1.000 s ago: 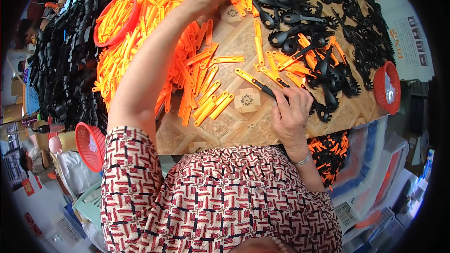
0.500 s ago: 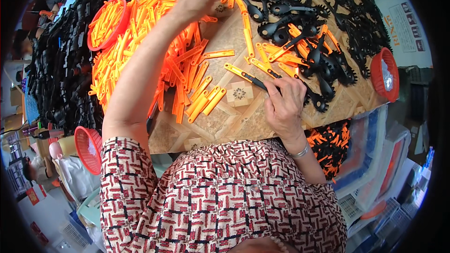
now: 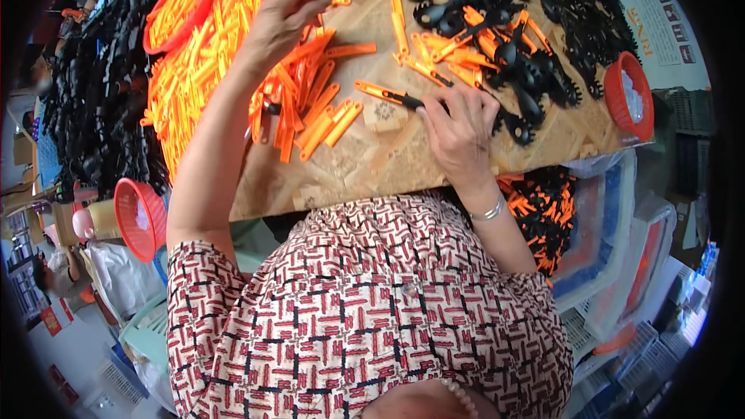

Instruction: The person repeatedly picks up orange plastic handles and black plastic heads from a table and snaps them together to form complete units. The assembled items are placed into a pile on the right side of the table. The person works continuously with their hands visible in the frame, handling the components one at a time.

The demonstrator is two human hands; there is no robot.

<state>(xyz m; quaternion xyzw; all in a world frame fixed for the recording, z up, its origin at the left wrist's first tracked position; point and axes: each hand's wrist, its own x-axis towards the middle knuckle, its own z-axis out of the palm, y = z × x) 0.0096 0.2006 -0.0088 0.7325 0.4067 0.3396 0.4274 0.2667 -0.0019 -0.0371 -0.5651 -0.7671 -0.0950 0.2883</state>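
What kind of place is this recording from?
Probably a small workshop for hand assembly: a table heaped with orange plastic strips and black plastic parts, red baskets on it, storage crates alongside.

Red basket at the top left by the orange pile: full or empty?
Full, or close to it. The red basket at the table's far left is heaped with orange plastic strips up to its rim, hiding its bottom.

Bright, even daylight, soft shadows, sharp centre, strong fisheye bending, black vignetted corners.

Patterned table (image 3: pixel 349 178) under orange strips (image 3: pixel 209 62), black handles (image 3: pixel 543 54)
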